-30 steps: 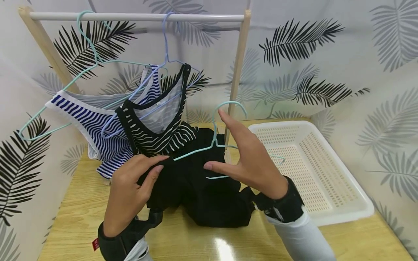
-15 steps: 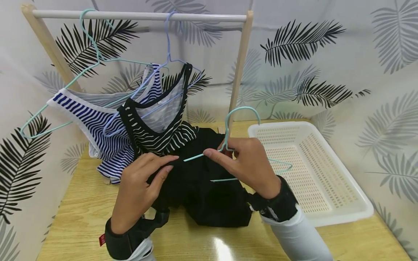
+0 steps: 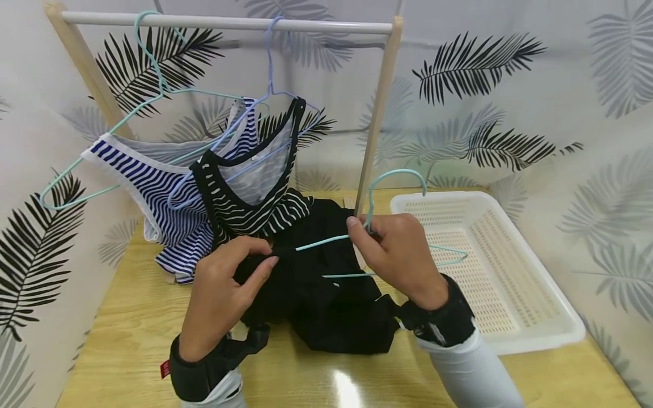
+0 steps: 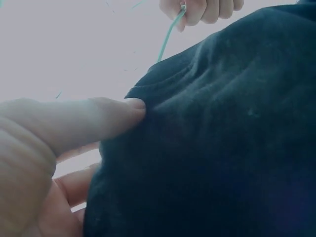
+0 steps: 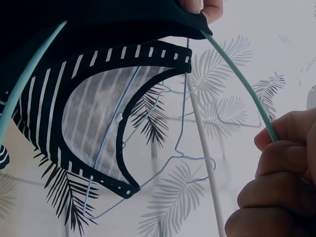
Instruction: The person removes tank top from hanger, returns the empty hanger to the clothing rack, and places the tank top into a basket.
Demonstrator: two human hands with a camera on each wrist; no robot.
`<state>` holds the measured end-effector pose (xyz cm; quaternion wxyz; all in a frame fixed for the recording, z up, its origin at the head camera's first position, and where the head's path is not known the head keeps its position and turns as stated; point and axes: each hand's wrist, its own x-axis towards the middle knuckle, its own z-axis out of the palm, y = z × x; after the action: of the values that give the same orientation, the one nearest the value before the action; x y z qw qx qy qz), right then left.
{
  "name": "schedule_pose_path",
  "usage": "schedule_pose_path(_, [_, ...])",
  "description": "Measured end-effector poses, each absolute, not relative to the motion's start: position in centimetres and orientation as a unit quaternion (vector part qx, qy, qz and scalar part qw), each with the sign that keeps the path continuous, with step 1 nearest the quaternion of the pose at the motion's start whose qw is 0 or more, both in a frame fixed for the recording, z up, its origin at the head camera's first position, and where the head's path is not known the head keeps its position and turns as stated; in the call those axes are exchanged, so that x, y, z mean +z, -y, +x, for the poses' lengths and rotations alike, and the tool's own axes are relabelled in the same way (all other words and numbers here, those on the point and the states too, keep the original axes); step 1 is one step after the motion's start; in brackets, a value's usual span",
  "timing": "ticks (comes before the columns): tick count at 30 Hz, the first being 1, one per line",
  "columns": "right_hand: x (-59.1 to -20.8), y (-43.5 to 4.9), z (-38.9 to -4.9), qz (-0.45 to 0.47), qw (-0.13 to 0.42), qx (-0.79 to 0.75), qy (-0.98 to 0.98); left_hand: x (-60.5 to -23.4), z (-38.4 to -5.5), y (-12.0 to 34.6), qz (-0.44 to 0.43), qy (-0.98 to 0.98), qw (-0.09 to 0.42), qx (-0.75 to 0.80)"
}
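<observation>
The left hand (image 3: 227, 283) is closed on the edge of a black garment (image 3: 339, 326), the fabric being pinched between thumb and fingertips. The right hand (image 3: 403, 252) is clenched around a mint hanger (image 3: 322, 243) near the base of its hook, the thumb being laid against the wire. The hook is directed upward. In the right wrist view, two lengths of this wire are seen to pass into the black garment, where the enclosed end is covered by cloth. The opposite end is left exposed and is seen over the white basket (image 3: 533, 341). The black garment is raised at the pinched edge; its lower part is seen over the middle of the surface (image 3: 127, 340).

Two garments are carried by the rack (image 3: 331, 26). The blue-striped garment (image 3: 176, 215) is suspended from a green hanger (image 3: 162, 82) at the left; the black-and-white striped garment (image 3: 240, 218) is suspended from a blue hanger (image 3: 270, 85) just beside it. The white basket is placed on the surface at the right. A black strap (image 3: 454, 317) is fitted at each wrist.
</observation>
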<state>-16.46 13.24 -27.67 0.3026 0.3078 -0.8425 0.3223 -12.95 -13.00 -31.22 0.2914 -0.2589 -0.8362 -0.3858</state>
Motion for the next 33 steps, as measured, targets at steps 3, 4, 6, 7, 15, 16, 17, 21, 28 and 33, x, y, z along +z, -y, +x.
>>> schedule_pose_path(3, [-27.6, -13.4, -16.5, 0.304, 0.308, 0.317, 0.844, -31.2, -13.0, 13.1, -0.26, 0.835, 0.296, -0.384])
schedule_pose_path(4, [-27.5, -13.5, -16.4, 0.303, 0.311, 0.316, 0.844, -31.2, -13.0, 13.1, -0.259, 0.835, 0.297, -0.383])
schedule_pose_path(6, [-27.4, -13.7, -16.3, 0.299, 0.316, 0.314, 0.844, -31.1, -12.9, 13.2, -0.258, 0.836, 0.293, -0.385])
schedule_pose_path(7, [-27.3, -13.8, -16.3, 0.297, 0.32, 0.312, 0.844, -31.1, -12.8, 13.2, -0.257, 0.837, 0.29, -0.387])
schedule_pose_path(15, [-26.6, -15.1, -16.1, 0.298, 0.335, 0.305, 0.84, -31.2, -12.7, 13.5, -0.26, 0.837, 0.276, -0.395])
schedule_pose_path(16, [-26.5, -15.4, -16.0, 0.296, 0.335, 0.306, 0.841, -31.1, -12.8, 13.5, -0.263, 0.837, 0.272, -0.395])
schedule_pose_path(17, [-26.3, -15.6, -15.9, 0.292, 0.336, 0.307, 0.841, -30.9, -12.9, 13.4, -0.269, 0.837, 0.27, -0.394])
schedule_pose_path(21, [-25.8, -16.6, -15.3, 0.279, 0.338, 0.325, 0.838, -29.7, -12.5, 13.3, -0.298, 0.832, 0.272, -0.381])
schedule_pose_path(28, [-25.1, -17.7, -13.6, 0.266, 0.349, 0.359, 0.824, -27.6, -10.0, 13.3, -0.341, 0.824, 0.281, -0.355])
schedule_pose_path(33, [-24.9, -18.0, -12.1, 0.269, 0.35, 0.387, 0.81, -26.5, -7.0, 13.3, -0.359, 0.811, 0.307, -0.344])
